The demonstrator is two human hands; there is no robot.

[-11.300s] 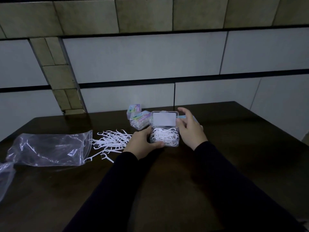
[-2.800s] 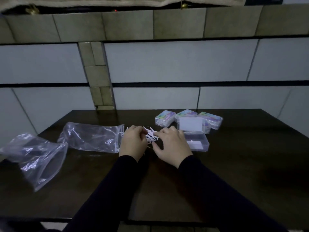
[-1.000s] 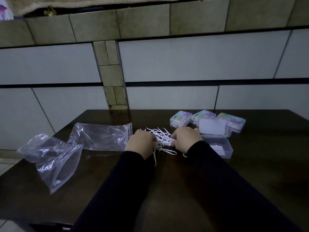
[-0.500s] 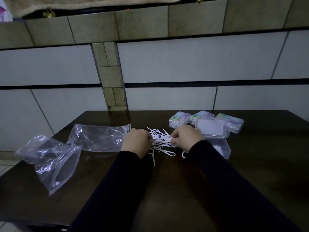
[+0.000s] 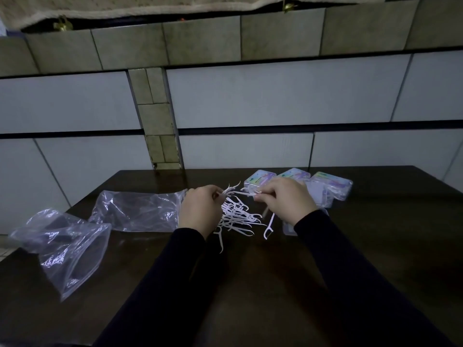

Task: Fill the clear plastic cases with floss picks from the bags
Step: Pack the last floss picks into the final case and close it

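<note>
Pinching floss picks between them, left hand and right hand hover over the pile.

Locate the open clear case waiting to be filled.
In the head view the open clear case sits right of centre on the dark table, mostly hidden behind the right hand, just in front of three closed labelled cases and right of the loose floss picks.

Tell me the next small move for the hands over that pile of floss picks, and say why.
Probably carry the gathered picks right into the open case. Both the left hand and the right hand already pinch picks lifted above the pile of floss picks, and the case lies partly hidden just under the right wrist.
</note>
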